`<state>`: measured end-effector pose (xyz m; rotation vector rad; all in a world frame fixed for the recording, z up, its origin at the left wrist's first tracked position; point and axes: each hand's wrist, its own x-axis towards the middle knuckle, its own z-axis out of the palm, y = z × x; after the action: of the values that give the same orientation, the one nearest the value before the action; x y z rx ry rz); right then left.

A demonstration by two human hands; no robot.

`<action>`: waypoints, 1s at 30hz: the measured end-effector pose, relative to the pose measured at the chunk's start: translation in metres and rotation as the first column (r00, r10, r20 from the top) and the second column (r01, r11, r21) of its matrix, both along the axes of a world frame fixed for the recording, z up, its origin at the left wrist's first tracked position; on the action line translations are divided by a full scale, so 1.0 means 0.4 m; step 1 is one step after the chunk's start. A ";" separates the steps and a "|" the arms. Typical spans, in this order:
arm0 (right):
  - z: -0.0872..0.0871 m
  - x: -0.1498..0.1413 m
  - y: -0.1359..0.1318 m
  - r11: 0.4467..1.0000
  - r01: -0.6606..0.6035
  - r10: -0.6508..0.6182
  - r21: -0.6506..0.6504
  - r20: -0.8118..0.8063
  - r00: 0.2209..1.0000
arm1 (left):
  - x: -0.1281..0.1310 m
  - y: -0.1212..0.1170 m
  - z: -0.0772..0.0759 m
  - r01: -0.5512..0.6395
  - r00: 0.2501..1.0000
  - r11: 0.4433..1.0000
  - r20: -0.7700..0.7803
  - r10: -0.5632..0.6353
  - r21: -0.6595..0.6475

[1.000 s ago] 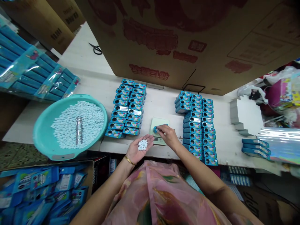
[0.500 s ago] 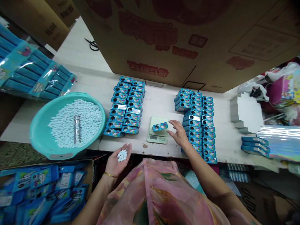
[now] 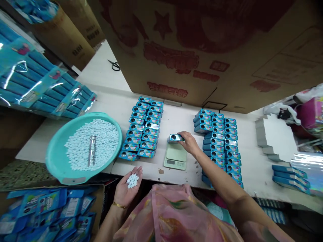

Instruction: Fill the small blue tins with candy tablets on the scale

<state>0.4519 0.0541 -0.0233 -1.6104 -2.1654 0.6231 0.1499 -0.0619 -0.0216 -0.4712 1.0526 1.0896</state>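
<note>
My left hand [image 3: 122, 195] is palm up near the table's front edge, cupping a small heap of pale blue candies [image 3: 133, 180]. My right hand [image 3: 189, 144] grips a small blue candy box [image 3: 173, 138] by its right end, thumb and fingers closed on it. The box is at the far edge of the kitchen scale [image 3: 176, 155], apparently lifted, and its top has a round dark opening. Left of the scale, several like boxes [image 3: 135, 133] stand in two columns. Right of it, more boxes [image 3: 213, 141] stand in three columns, close to my right forearm.
A turquoise basin [image 3: 54, 154] of candies stands at the left, a clear metal-looking tube [image 3: 92, 151] lying in it. Below is a carton of blue packets [image 3: 50, 215]. A big cardboard box [image 3: 181, 77] borders the back. Scissors [image 3: 115, 65] lie behind; white card sheets [image 3: 280, 134] sit right.
My right hand has closed on the candy box and moved it from the scale's middle toward its far left edge. My left hand still holds the candies. The camera view has shifted.
</note>
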 end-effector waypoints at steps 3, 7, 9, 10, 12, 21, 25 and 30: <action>-0.003 -0.016 0.122 0.995 0.095 -0.096 0.034 0.040 0.995 | -0.013 -0.012 0.007 -0.067 0.997 0.997 -0.027 0.067 -0.025; -0.027 -0.051 0.298 0.959 0.281 -0.283 0.039 0.080 0.956 | -0.001 -0.012 0.025 -0.101 0.994 0.995 -0.041 0.100 -0.023; -0.041 -0.064 0.367 0.948 0.317 -0.318 0.018 0.078 0.945 | 0.017 0.002 0.036 -0.077 0.997 0.997 -0.010 0.077 0.006; -0.046 -0.069 0.390 0.949 0.315 -0.314 0.002 0.068 0.947 | 0.029 0.013 0.042 -0.055 0.998 0.998 0.018 0.054 0.029; -0.044 -0.080 0.402 0.951 0.308 -0.308 -0.004 0.028 0.951 | 0.056 0.043 0.056 -0.003 0.996 0.995 0.084 -0.005 0.097; 0.107 -0.214 0.036 0.897 -0.411 0.429 0.165 -0.099 0.898 | 0.165 0.226 0.087 0.058 0.965 0.951 0.226 -0.131 0.304; 0.104 -0.226 -0.016 0.905 -0.397 0.397 0.153 0.031 0.917 | 0.196 0.256 0.073 0.069 0.971 0.963 0.204 -0.124 0.261; 0.092 -0.170 0.065 0.912 -0.337 0.357 0.232 -0.047 0.933 | 0.206 0.281 0.076 0.094 0.976 0.966 0.170 -0.137 0.242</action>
<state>0.3838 0.0799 0.0133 -1.0723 -2.3785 0.5172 0.2324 0.0506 0.0089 -0.3110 0.7676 1.0287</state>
